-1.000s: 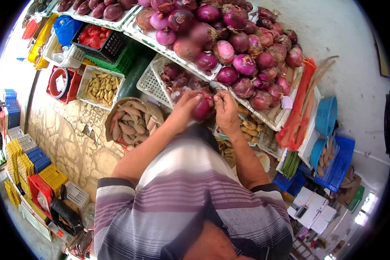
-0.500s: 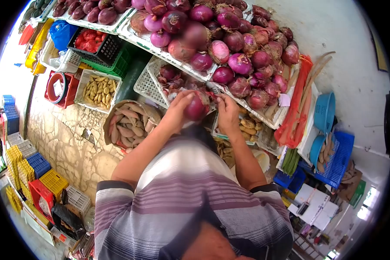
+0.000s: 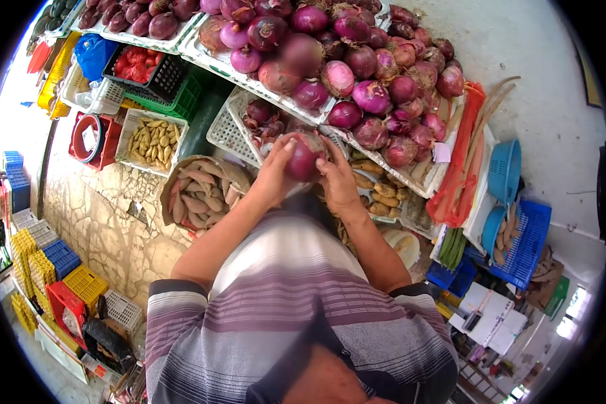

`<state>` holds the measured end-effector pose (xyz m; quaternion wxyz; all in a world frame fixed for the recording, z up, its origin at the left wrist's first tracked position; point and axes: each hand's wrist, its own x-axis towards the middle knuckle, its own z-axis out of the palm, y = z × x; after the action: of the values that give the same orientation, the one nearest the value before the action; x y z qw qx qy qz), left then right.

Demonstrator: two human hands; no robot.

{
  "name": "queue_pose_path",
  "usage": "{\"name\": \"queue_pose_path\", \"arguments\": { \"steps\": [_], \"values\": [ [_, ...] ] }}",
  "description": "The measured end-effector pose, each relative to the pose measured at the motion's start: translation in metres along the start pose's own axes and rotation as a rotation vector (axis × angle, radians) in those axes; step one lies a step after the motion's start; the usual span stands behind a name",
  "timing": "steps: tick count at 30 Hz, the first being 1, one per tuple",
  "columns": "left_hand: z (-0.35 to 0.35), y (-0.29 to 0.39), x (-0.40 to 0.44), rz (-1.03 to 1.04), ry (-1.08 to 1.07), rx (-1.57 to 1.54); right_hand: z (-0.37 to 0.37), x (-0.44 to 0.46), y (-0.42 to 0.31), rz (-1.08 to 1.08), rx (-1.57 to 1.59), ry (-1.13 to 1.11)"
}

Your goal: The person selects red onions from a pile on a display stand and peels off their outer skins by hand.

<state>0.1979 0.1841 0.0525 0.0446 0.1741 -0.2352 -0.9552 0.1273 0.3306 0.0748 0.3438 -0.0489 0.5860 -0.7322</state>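
A large red onion (image 3: 304, 158) is held between both hands in front of my body. My left hand (image 3: 276, 172) wraps around its left side, fingers over the top. On the other side, my right hand (image 3: 335, 176) grips it, with the thumb on the skin and the fingers partly hidden behind. Just beyond is a white plastic basket (image 3: 239, 108) with onions and loose onion skins. Above it, a large heap of red onions (image 3: 374, 97) lies in white trays.
A sack of sweet potatoes (image 3: 202, 195) stands left of my arms, with a crate of small yellow potatoes (image 3: 153, 140) behind it. Long brown tubers (image 3: 384, 192) sit right of my hands. Red netting (image 3: 456, 175) hangs beside the heap, near blue baskets (image 3: 505, 172).
My right hand has moved left onto the onion; before, it was apart from it, pinching a bit of skin. My left hand keeps its hold.
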Motion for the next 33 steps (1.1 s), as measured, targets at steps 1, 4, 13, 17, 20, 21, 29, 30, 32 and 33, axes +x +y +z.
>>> {"name": "queue_pose_path", "arguments": {
  "steps": [1, 4, 13, 17, 20, 21, 29, 30, 32, 33],
  "values": [
    [0.0, -0.001, 0.001, 0.012, -0.011, -0.007, 0.001, 0.0, 0.0, -0.001, 0.008, 0.006],
    [0.0, -0.001, 0.0, 0.018, -0.006, 0.063, 0.005, 0.001, 0.002, -0.035, 0.132, -0.002],
    [-0.004, -0.006, -0.005, 0.074, -0.002, 0.262, 0.005, 0.002, 0.006, -0.053, 0.135, -0.011],
    [-0.004, -0.007, -0.006, 0.121, 0.008, 0.345, 0.008, 0.001, 0.005, -0.082, 0.144, -0.007],
    [-0.004, -0.009, -0.006, 0.17, 0.0, 0.419, 0.011, 0.001, 0.001, -0.102, 0.154, -0.012],
    [-0.003, -0.008, -0.007, 0.179, 0.002, 0.442, 0.012, 0.001, 0.001, -0.105, 0.151, -0.01],
    [0.009, 0.003, -0.013, 0.203, -0.024, 0.6, -0.01, 0.007, 0.019, -0.187, -0.097, 0.007],
    [0.006, 0.002, -0.01, 0.173, -0.021, 0.538, -0.005, 0.004, 0.01, -0.123, 0.082, -0.014],
    [0.002, -0.001, -0.007, 0.122, -0.029, 0.411, 0.001, -0.001, 0.001, -0.056, 0.251, -0.041],
    [0.002, -0.001, -0.006, 0.1, -0.039, 0.346, 0.003, -0.003, -0.001, -0.053, 0.242, -0.047]
  ]
}}
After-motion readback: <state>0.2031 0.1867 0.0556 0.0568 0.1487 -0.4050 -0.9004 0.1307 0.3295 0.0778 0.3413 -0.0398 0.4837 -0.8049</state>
